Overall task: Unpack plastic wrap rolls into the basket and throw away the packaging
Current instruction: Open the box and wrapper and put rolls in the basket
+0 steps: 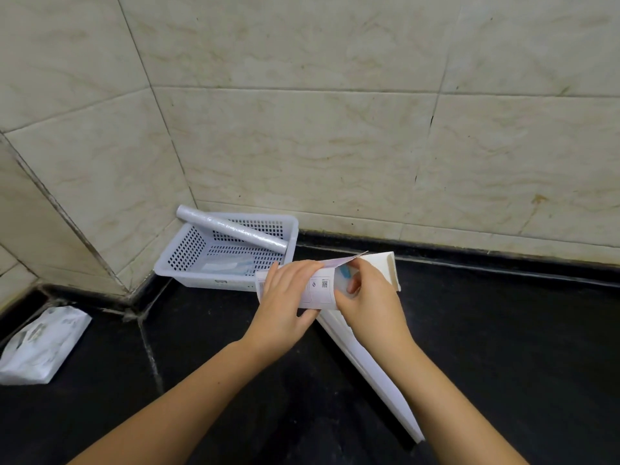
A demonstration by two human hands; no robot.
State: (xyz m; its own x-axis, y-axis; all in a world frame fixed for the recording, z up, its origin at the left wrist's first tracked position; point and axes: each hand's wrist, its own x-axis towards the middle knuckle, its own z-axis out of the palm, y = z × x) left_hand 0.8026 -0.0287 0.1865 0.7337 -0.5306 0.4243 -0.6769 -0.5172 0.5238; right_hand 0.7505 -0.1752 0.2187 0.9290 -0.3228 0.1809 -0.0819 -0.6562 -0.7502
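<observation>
I am holding a white carton of plastic wrap over the dark counter, just in front of the basket. My left hand is wrapping around its printed side, and my right hand is reaching its fingers into the open end, where something blue is showing. A second long white box is lying under my right wrist. One plastic wrap roll is leaning across the white basket in the tiled corner, one end sticking over the rim. A white bag is sitting well apart at the left.
</observation>
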